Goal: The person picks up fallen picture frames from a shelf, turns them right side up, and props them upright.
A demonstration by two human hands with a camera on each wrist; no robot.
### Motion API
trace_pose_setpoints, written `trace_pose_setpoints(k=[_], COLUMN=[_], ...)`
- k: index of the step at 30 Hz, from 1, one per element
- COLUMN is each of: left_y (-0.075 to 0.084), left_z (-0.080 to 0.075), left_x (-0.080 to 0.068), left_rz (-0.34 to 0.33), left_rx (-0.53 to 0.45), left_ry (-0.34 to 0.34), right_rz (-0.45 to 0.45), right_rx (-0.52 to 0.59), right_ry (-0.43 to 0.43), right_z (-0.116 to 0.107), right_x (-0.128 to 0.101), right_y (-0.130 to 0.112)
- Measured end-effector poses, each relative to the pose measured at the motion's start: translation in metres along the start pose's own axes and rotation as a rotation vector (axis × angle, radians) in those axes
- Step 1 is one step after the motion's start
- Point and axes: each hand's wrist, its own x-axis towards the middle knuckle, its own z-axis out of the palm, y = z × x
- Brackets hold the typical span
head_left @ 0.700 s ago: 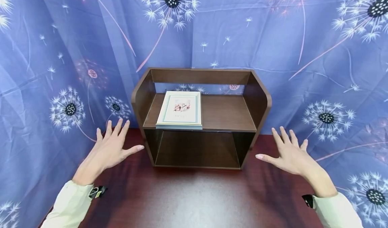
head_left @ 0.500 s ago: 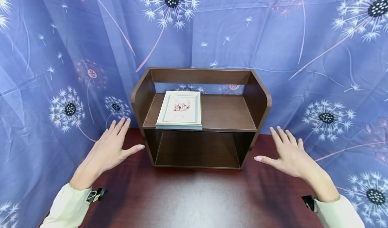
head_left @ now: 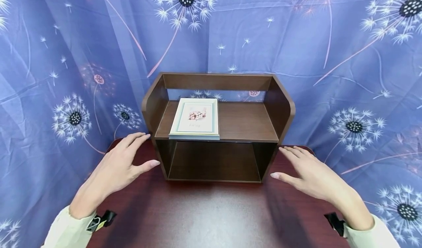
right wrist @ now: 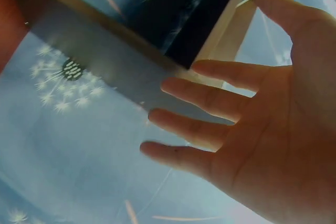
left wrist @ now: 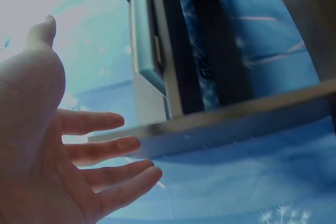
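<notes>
A dark reddish-brown wooden table (head_left: pixel 211 218) with a glossy top fills the foreground. Behind and to both sides hangs a wrinkled blue-violet fabric backdrop (head_left: pixel 296 46) printed with white dandelion seed heads and thin pink stems. Soft light reflects off the tabletop.

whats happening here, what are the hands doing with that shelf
A person has both hands out on either side of a small brown wooden shelf that stands on a dark red table. The left hand and the right hand are open with fingers straight, close to the shelf's side panels but not gripping them; whether they touch cannot be told. A framed picture lies flat on the left part of the upper board. The lower compartment looks bare. A blue dandelion-print cloth hangs behind.
</notes>
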Motion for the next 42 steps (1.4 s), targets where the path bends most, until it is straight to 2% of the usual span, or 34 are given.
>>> trace_pose_setpoints(k=[3,8,13,16,18,23,26,33,39,42], left_y=[0.006,0.015,0.022,0.025,0.027,0.030,0.031,0.033,0.034,0.034], left_z=[-0.002,-0.006,-0.010,-0.011,-0.013,-0.016,-0.017,-0.015,-0.006,-0.002], left_x=[0.003,0.012,0.023,0.029,0.033,0.044,0.053,0.073,0.087,0.093], left_rz=[0.053,0.189,0.265,0.276,0.261,0.161,0.119,0.105,0.082,0.074], left_rx=[-0.051,-0.101,-0.111,-0.105,-0.109,-0.177,-0.208,-0.182,-0.161,-0.168], left_ry=[0.062,0.181,0.215,0.180,0.132,-0.038,-0.114,-0.172,-0.251,-0.274], right_rz=[-0.019,-0.050,-0.080,-0.097,-0.111,-0.166,-0.181,-0.126,-0.082,-0.087], right_rx=[0.017,0.063,0.066,0.062,0.059,0.037,0.036,0.086,0.118,0.125], right_ry=[-0.003,0.014,0.058,0.070,0.074,0.089,0.083,0.012,-0.042,-0.056], right_z=[-0.003,-0.009,-0.016,-0.019,-0.021,-0.026,-0.030,-0.039,-0.038,-0.038], right_x=[0.001,0.006,0.016,0.022,0.027,0.041,0.048,0.070,0.088,0.097], right_y=[-0.007,-0.015,-0.023,-0.029,-0.033,-0.042,-0.046,-0.050,-0.054,-0.057])
